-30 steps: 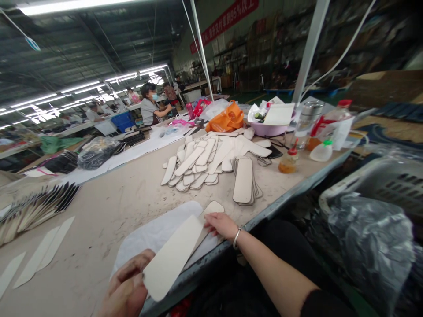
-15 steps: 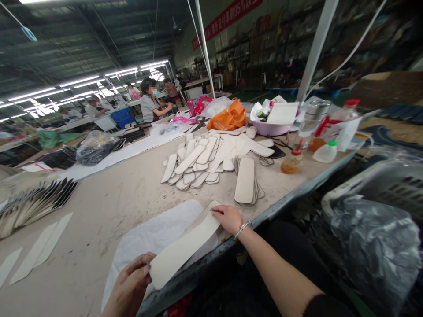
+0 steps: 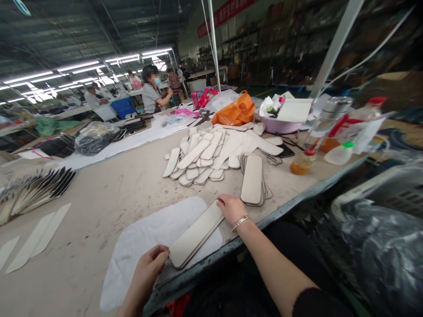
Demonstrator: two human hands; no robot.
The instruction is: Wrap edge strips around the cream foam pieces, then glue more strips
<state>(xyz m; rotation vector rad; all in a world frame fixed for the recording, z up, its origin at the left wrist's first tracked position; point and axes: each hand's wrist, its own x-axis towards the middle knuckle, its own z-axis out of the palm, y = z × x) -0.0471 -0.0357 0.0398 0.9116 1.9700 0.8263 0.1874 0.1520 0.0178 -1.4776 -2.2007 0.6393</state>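
A long off-white strip with rounded corners [image 3: 196,233] lies slantwise in front of me, on top of at least one matching strip whose edge shows beneath. My left hand [image 3: 148,268] pinches its near left end between thumb and fingers. At the far right end, my right hand [image 3: 231,211], with a bangle at the wrist, has its fingertips closed on the corner. Under the strips spreads a white cloth-like sheet [image 3: 127,246]. Just beyond my right hand sits a neat stack of similar strips [image 3: 252,178]. A loose heap of strips [image 3: 200,156] lies farther back.
The table edge [image 3: 280,213] runs along my side. Bottles [image 3: 340,153], an orange bag [image 3: 235,110] and a purple basin [image 3: 279,125] stand at the back right. Fanned pieces [image 3: 36,193] and loose strips [image 3: 36,237] lie left. A masked co-worker [image 3: 153,92] sits beyond.
The strip, earlier lifted and bent between my hands, now lies flat and lined up over the one beneath. My left hand has moved up and right with its end. The view has shifted slightly.
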